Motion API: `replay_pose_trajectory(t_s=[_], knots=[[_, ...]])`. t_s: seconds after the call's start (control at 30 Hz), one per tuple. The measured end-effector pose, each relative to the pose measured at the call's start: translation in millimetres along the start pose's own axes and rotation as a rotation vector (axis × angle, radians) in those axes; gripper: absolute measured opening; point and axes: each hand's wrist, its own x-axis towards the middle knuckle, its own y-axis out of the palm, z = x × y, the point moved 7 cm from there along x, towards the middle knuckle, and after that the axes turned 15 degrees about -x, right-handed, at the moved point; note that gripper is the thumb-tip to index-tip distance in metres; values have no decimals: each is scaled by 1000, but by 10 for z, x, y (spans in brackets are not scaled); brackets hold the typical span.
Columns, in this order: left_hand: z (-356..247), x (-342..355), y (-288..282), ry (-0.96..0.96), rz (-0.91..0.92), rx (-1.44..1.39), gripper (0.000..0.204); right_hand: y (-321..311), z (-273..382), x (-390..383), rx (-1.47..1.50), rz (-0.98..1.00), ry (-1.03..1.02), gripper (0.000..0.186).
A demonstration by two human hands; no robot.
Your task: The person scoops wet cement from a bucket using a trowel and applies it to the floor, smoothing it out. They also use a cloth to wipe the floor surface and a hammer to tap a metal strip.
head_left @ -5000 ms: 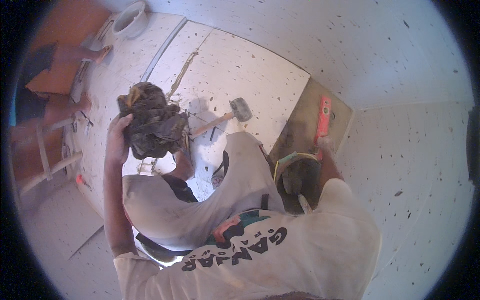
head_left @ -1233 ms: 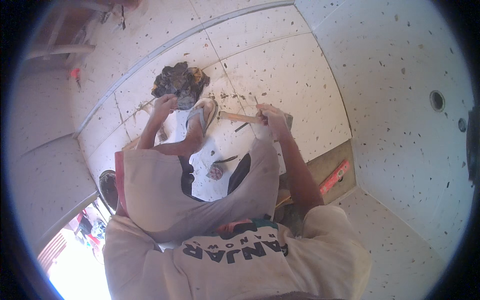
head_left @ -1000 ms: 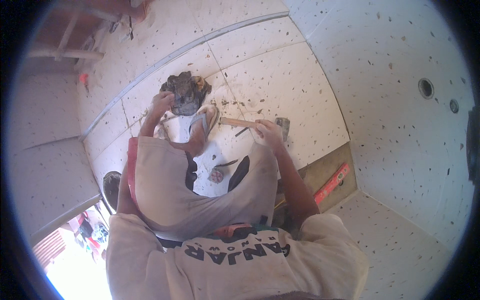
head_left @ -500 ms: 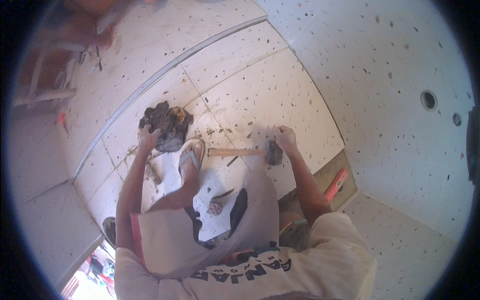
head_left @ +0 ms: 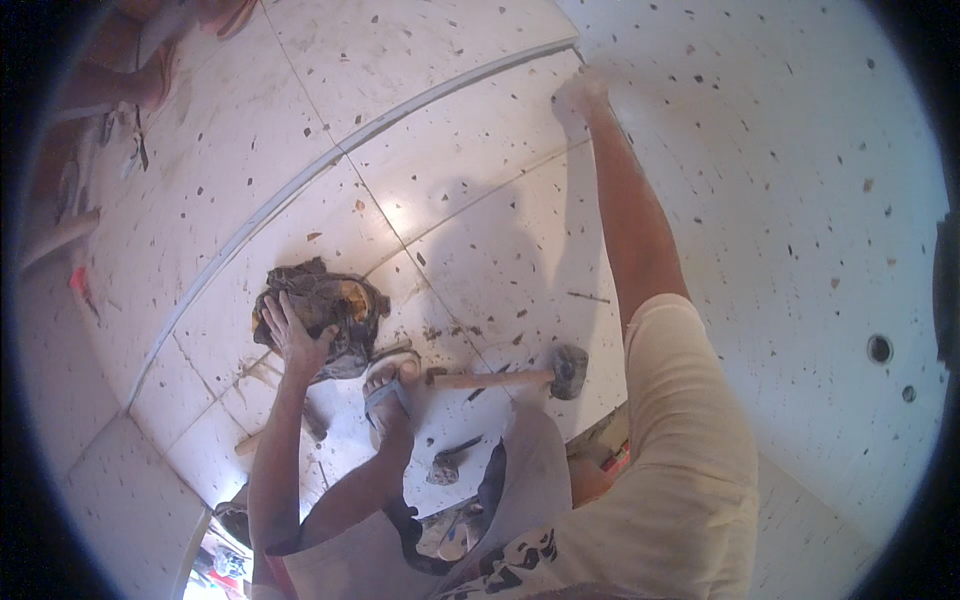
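Note:
My left hand [head_left: 295, 335] lies with fingers spread on a crumpled dark, dirty bundle [head_left: 350, 320] with tan patches. My right arm stretches forward; my right hand [head_left: 582, 95] is at the floor's far corner against the wall, its fingers too blurred to read. A rubber mallet [head_left: 568, 372] with a wooden handle lies on the white tiles near my sandalled foot [head_left: 385, 395]. A dark narrow tool [head_left: 460, 448] and a small speckled lump [head_left: 443, 472] lie between my legs.
Another person's feet and legs [head_left: 150, 80] are at upper left, beside scattered tools [head_left: 130, 135]. A grey strip [head_left: 250, 225] crosses the tiles. The speckled wall [head_left: 800, 200] at right has round holes [head_left: 880, 348]. Wooden handles [head_left: 260, 435] lie lower left; bright daylight shows at bottom left.
My right hand has moved from beside the mallet forward to the far corner. My left hand has spread on the bundle. The view has shifted, so the floor appears lower in the picture.

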Motion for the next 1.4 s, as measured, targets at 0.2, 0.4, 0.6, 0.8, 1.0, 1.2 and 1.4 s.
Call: replay_pose_trajectory(t_s=[0.2, 0.4, 0.6, 0.8, 1.0, 1.2, 1.4], knots=[[59, -54, -231, -70, 31, 55, 122, -337, 430, 613, -113, 249, -6, 35], [-1, 45, -145, -28, 42, 51, 123, -593, 353, 603, -116, 339, 71, 38], [39, 43, -137, -147, 48, 70, 124, -852, 589, 470, 24, 347, 91, 42], [17, 124, -67, -179, 65, 73, 129, -393, 588, 502, 366, 105, 474, 45], [8, 84, -99, -200, 98, 69, 124, -969, 1080, 103, 704, 92, 476, 49], [78, 116, -57, -177, 59, 51, 128, -1127, 1475, -81, 888, 23, 480, 49], [-35, 73, -128, -224, 108, 32, 123, -1711, 2071, -462, 1030, 14, 462, 47]])
